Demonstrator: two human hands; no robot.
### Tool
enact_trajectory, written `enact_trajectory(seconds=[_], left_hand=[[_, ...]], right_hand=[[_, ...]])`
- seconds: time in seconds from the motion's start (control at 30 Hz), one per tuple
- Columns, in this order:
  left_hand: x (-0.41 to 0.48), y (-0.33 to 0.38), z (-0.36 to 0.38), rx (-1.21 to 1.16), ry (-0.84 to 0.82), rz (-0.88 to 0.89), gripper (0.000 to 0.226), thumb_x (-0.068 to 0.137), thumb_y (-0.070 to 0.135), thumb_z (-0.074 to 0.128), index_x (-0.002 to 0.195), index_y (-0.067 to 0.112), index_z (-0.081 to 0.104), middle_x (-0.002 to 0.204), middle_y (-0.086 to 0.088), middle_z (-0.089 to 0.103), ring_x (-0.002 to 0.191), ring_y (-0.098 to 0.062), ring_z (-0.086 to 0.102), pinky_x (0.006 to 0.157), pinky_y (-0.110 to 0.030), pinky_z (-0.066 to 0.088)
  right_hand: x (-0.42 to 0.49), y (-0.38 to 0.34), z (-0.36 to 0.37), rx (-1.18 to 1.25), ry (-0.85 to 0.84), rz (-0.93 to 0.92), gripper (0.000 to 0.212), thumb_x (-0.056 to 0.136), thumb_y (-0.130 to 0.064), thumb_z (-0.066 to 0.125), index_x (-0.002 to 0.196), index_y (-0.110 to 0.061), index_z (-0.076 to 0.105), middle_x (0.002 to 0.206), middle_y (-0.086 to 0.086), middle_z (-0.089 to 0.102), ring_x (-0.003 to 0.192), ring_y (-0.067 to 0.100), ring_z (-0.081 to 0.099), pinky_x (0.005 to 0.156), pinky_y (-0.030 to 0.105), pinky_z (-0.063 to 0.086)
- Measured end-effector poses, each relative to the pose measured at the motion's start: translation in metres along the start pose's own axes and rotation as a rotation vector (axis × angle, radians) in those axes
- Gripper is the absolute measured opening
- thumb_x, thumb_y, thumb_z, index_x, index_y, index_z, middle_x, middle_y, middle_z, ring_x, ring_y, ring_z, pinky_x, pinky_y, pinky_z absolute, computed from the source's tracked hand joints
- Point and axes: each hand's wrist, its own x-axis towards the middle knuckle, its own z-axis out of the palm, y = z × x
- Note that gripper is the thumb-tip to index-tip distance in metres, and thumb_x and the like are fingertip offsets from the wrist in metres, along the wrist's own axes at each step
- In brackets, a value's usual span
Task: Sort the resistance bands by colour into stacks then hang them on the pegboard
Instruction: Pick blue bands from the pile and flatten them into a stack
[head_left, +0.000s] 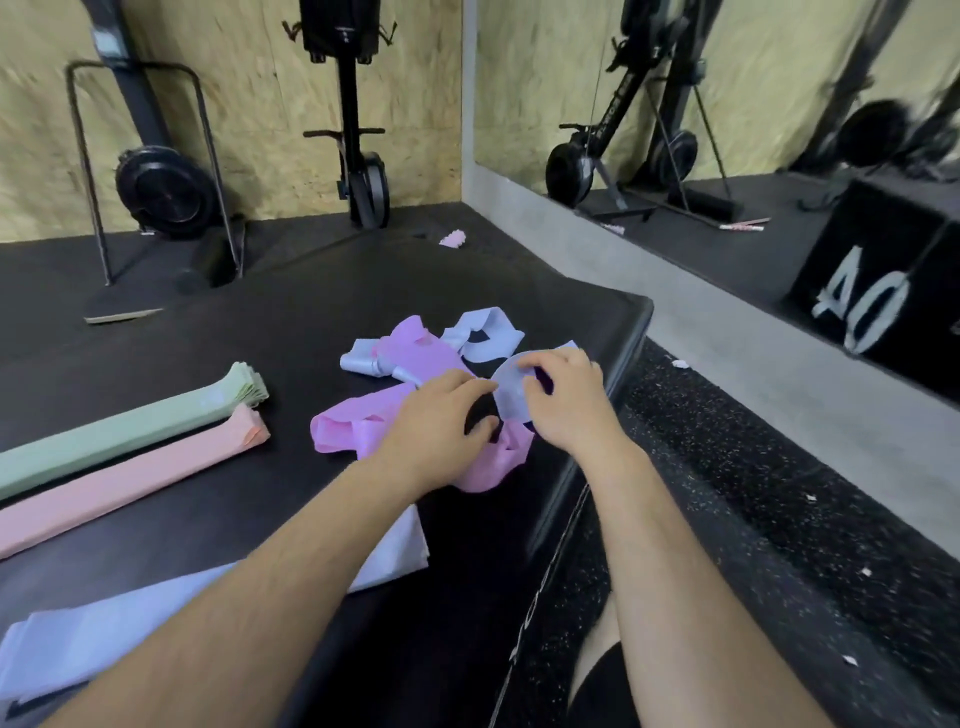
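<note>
**Now both hands are in the tangled bands**

Up near the far right corner of the black mat (218, 519), two bare hands work on a messy pile of bands. The right hand (563, 402) pinches a curl of a light blue band (506, 387) between thumb and fingers. The hand is mostly closed around that curl. The left hand (441, 421) rests on a purple band (353, 423). Its fingers are bent and its fingertips touch the blue curl too. It looks like it is helping to hold it, but how tight it grips is hard to tell.

The pile is a mix of purple and light blue bands, all twisted over each other. More loose blue bands (491, 332) lie at the far side of the pile, close to the far edge of the mat.

On the left side of the mat lie two neat stacks. The green stack (130, 426) lies farther away. The pink stack (130, 480) lies just beside it, closer to the person. Both stacks run off the left edge of the picture.

A flat stack of light blue bands (104, 639) lies near the front left corner, partly under the left arm.

Past the mat, black gym machines (358, 130) stand by a wooden wall (249, 93).
</note>
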Motion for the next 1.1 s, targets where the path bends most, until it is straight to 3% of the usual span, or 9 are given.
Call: enact_trajectory(seconds=[0.13, 0.23, 0.3, 0.43, 0.57, 0.67, 0.8, 0.97, 1.1], left_hand=[[0.046, 0.002, 0.017, 0.030, -0.030, 0.001, 0.040, 0.100, 0.031, 0.057, 0.139, 0.024, 0.059, 0.136, 0.002, 0.058, 0.123, -0.020, 0.055, 0.103, -0.042, 0.044], [0.080, -0.003, 0.028, 0.092, -0.077, -0.015, 0.038, 0.102, 0.032, 0.052, 0.138, 0.025, 0.059, 0.134, 0.000, 0.056, 0.117, -0.023, 0.057, 0.096, -0.042, 0.047], [0.104, -0.009, 0.032, 0.086, -0.065, -0.069, 0.034, 0.104, 0.028, 0.045, 0.133, 0.022, 0.062, 0.132, -0.003, 0.056, 0.115, -0.027, 0.056, 0.093, -0.043, 0.048], [0.147, -0.030, 0.040, 0.224, -0.089, -0.213, 0.039, 0.101, 0.015, 0.044, 0.136, 0.025, 0.056, 0.135, -0.009, 0.048, 0.115, -0.032, 0.049, 0.096, -0.039, 0.043], [0.172, -0.048, 0.037, 0.323, -0.248, -0.315, 0.046, 0.097, 0.018, 0.046, 0.138, 0.038, 0.053, 0.130, -0.008, 0.047, 0.113, -0.029, 0.042, 0.097, -0.034, 0.038], [0.185, -0.050, 0.030, 0.360, -0.380, -0.324, 0.040, 0.097, 0.017, 0.047, 0.131, 0.032, 0.061, 0.126, -0.001, 0.060, 0.122, -0.028, 0.048, 0.100, -0.035, 0.044], [0.184, -0.049, 0.026, 0.281, -0.256, -0.307, 0.030, 0.096, 0.003, 0.051, 0.119, 0.007, 0.070, 0.117, -0.012, 0.067, 0.099, -0.026, 0.059, 0.094, -0.036, 0.052], [0.169, -0.034, 0.005, 0.223, -0.128, -0.280, 0.026, 0.094, 0.001, 0.050, 0.108, 0.003, 0.071, 0.105, -0.011, 0.068, 0.086, -0.024, 0.054, 0.079, -0.035, 0.050], [0.152, -0.034, -0.033, 0.008, 0.178, -0.226, 0.023, 0.089, 0.001, 0.052, 0.093, 0.011, 0.074, 0.096, -0.005, 0.071, 0.086, -0.025, 0.066, 0.080, -0.039, 0.056]], right_hand=[[0.020, 0.015, 0.000, -0.087, -0.179, 0.143, 0.045, 0.102, -0.031, 0.050, 0.144, -0.046, 0.045, 0.167, 0.001, 0.003, 0.151, 0.032, 0.009, 0.108, 0.039, 0.036], [0.038, 0.026, 0.004, -0.098, -0.220, 0.179, 0.059, 0.101, -0.034, 0.055, 0.153, -0.049, 0.031, 0.171, -0.001, -0.010, 0.155, 0.033, -0.002, 0.114, 0.045, 0.033], [0.050, 0.031, 0.010, -0.130, -0.207, 0.174, 0.059, 0.102, -0.026, 0.051, 0.154, -0.046, 0.034, 0.170, 0.002, 0.007, 0.154, 0.033, 0.011, 0.113, 0.045, 0.034], [0.067, 0.035, 0.025, -0.118, -0.073, 0.137, 0.049, 0.096, -0.006, 0.043, 0.133, -0.031, 0.063, 0.145, -0.003, 0.051, 0.136, 0.029, 0.039, 0.094, 0.038, 0.046], [0.074, 0.037, 0.031, -0.076, 0.001, 0.161, 0.046, 0.095, -0.001, 0.044, 0.126, -0.025, 0.068, 0.132, -0.002, 0.055, 0.124, 0.026, 0.044, 0.082, 0.038, 0.049], [0.077, 0.037, 0.031, -0.116, -0.031, 0.163, 0.046, 0.095, -0.004, 0.046, 0.130, -0.028, 0.064, 0.131, 0.002, 0.050, 0.119, 0.028, 0.042, 0.078, 0.037, 0.047], [0.076, 0.038, 0.032, -0.134, -0.088, 0.158, 0.047, 0.096, -0.007, 0.048, 0.136, -0.029, 0.060, 0.130, 0.001, 0.049, 0.118, 0.027, 0.043, 0.080, 0.038, 0.050], [0.075, 0.033, 0.031, -0.011, 0.003, 0.141, 0.034, 0.097, -0.004, 0.046, 0.115, -0.019, 0.070, 0.117, 0.002, 0.058, 0.102, 0.025, 0.058, 0.078, 0.035, 0.051], [0.070, 0.014, 0.022, 0.274, 0.190, 0.045, 0.024, 0.100, -0.010, 0.050, 0.108, -0.019, 0.070, 0.110, -0.001, 0.062, 0.092, 0.012, 0.058, 0.069, 0.011, 0.040]])
